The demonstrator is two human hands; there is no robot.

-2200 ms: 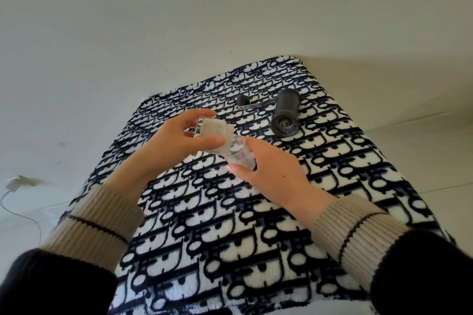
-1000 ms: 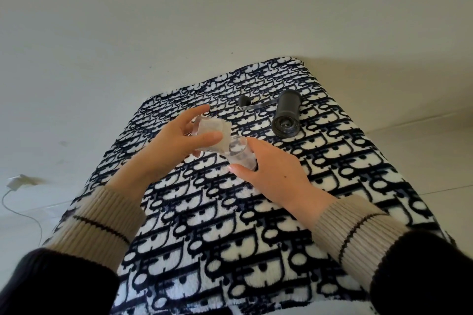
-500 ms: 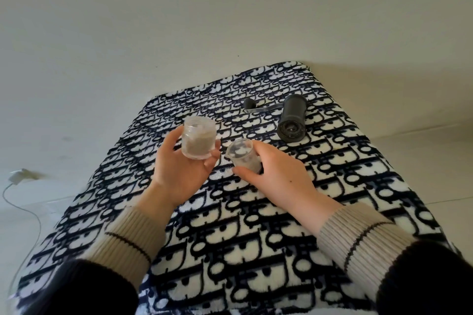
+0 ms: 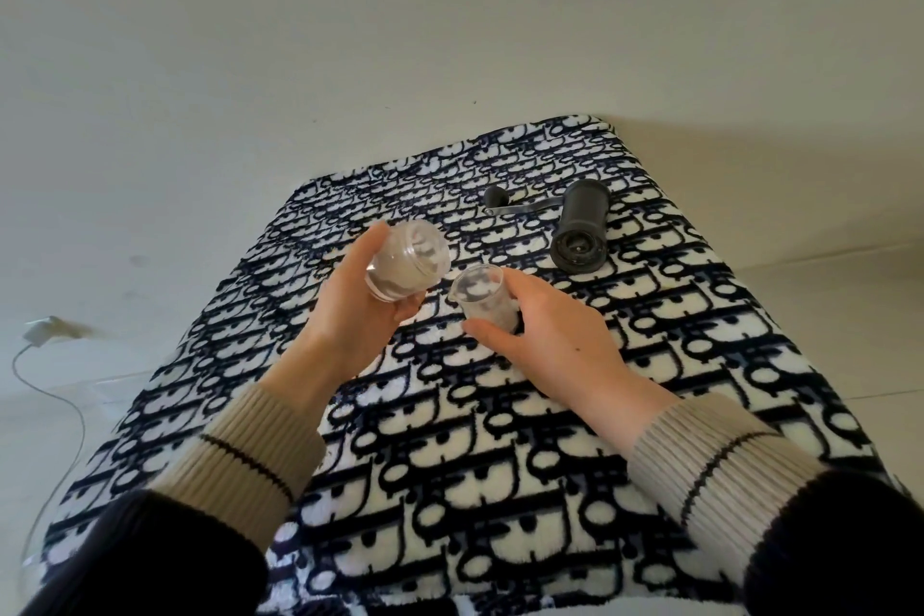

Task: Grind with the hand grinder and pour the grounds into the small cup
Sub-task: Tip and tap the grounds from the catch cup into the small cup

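My left hand grips a clear grounds jar, held above the cloth with its mouth tilted up and away from me. My right hand holds a small clear cup with a spout, upright, just right of the jar and a little lower. Jar and cup are apart. The black hand grinder body lies on its side at the far right, its open burr end facing me. Its crank handle with a black knob lies to the left of it.
A black-and-white patterned fleece cloth covers the table. Pale floor surrounds it. A white plug with a cable lies on the floor at the left.
The jar was tipped mouth-down over the small cup. My left hand has since turned it back up and moved it left, away from the cup. My right hand lowered the cup a little.
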